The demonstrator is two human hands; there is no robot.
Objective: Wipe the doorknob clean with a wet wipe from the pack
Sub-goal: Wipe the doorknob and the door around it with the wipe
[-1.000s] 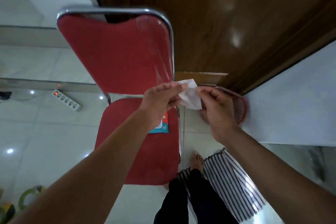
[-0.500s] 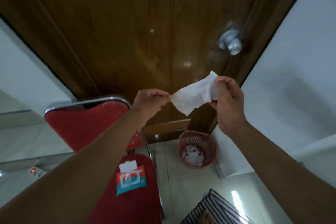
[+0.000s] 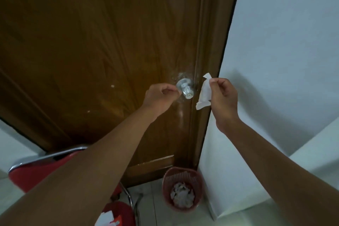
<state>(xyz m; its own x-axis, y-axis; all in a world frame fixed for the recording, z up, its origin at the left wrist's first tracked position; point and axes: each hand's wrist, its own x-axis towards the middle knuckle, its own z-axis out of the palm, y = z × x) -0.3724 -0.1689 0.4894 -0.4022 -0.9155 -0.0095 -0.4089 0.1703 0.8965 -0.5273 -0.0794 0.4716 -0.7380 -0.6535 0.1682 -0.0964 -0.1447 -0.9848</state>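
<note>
Head view. The pack (image 3: 110, 219) on the red chair (image 3: 36, 169) is cut off by the lower edge at 6 o'clock; its label is unreadable. The left hand (image 3: 161, 97), fingers curled together on nothing visible, overlaps the doorknob's (image 3: 186, 90) near rim, so contact cannot be confirmed. Half a second earlier both hands stretched the wet wipe (image 3: 204, 93); now only the right hand (image 3: 222, 97) pinches it, hanging folded. The knob lies at 9 o'clock from the wipe, just beside it and apart. Basket (image 3: 183, 176) at 6 o'clock from the knob.
</note>
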